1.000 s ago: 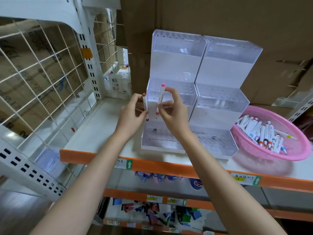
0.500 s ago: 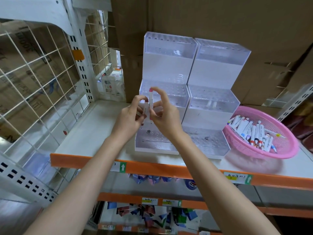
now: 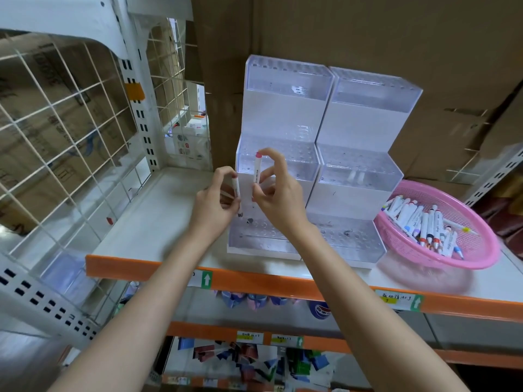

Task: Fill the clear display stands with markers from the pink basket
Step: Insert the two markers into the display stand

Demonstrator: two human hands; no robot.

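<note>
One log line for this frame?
left hand: holds white marker | right hand: pinches pink-capped marker upright before clear tiered stand | pink plastic basket: holds markers

Before me stand glossy, smooth clear plastic display stands (image 3: 365, 89); right of them, a pink plastic mesh basket (image 3: 478, 258); behind them, matt brown cardboard (image 3: 368, 29).

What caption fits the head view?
Left hand grips one marker, right hand pinches a second marker, before the left clear display stand; pink basket at right.

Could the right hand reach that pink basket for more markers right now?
Probably yes: the pink basket sits open on the same shelf, right of the clear stands, with nothing between it and the right hand. That hand pinches a marker, though, so it should place that first.
</note>
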